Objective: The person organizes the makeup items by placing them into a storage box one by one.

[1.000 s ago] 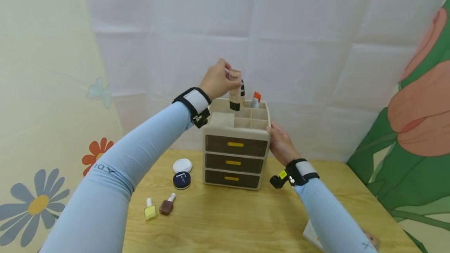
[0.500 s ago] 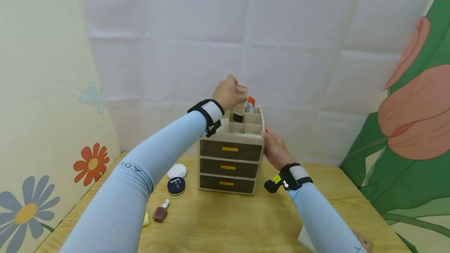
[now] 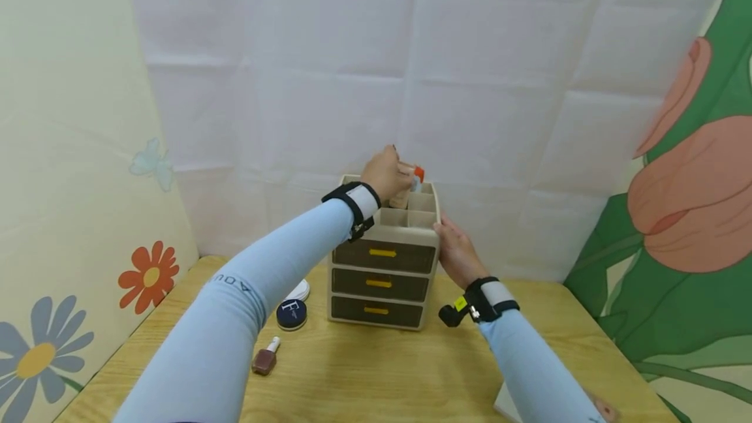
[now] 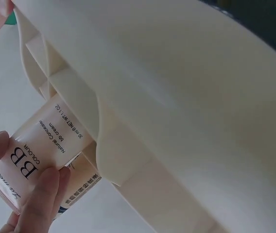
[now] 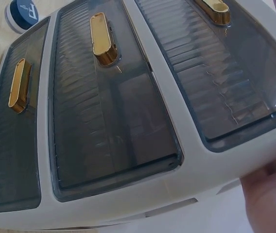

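Observation:
A cream-coloured makeup organizer [image 3: 407, 235] with dark drawers and gold handles stands on the table, its top divided into compartments. My left hand [image 3: 384, 173] pinches a beige BB cream tube [image 4: 45, 141] between thumb and fingers. In the head view the tube's lower end is down in a top compartment, partly hidden by the hand. Behind it, the left wrist view shows a second beige container [image 4: 82, 180] with dark lettering. A red-topped item [image 3: 419, 175] stands in a rear compartment. My right hand [image 3: 460, 250] grips the organizer's right side, fingers partly hidden.
Left of the organizer lie a navy compact [image 3: 291, 314], a white round case [image 3: 299, 290] and a brownish nail polish bottle [image 3: 266, 361]. A white flat box [image 3: 506, 403] is partly under the right sleeve. A white cloth [image 3: 282, 109] hangs behind.
My left hand has lowered the BB cream tube from above the organizer into a compartment. The right hand stays at the organizer's side. The left sleeve now hides the yellow nail polish.

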Available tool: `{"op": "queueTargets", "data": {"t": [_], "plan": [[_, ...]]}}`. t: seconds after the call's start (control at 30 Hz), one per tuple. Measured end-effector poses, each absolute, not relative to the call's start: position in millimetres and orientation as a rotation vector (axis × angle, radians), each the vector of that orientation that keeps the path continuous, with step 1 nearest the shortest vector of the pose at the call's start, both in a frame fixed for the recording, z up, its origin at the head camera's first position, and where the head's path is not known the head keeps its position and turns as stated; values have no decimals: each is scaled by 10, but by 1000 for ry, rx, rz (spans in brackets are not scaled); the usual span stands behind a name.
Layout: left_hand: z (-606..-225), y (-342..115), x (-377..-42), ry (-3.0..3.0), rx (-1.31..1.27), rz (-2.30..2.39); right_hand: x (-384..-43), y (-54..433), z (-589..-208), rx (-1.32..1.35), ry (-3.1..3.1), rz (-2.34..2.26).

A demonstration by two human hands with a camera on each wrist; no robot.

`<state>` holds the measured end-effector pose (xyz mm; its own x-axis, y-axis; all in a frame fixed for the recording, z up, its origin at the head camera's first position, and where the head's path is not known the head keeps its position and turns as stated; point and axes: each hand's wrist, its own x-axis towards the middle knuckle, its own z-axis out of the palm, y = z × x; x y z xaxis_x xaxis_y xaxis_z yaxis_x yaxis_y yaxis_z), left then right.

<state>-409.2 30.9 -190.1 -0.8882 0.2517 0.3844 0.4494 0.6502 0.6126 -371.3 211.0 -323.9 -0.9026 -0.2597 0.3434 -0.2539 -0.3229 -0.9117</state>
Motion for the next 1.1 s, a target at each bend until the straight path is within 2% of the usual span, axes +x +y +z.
{"op": "queueTargets", "data": {"t": [0.67,1.1], "plan": [[-1884,276,-4138,-2601,-557,-1061,-3759,2139,-3178,-692,1838,-2454],[-1803,80,-4019,-2636,-606,-916,-3775,2154,-3184,-722,1841,-2448]]}}
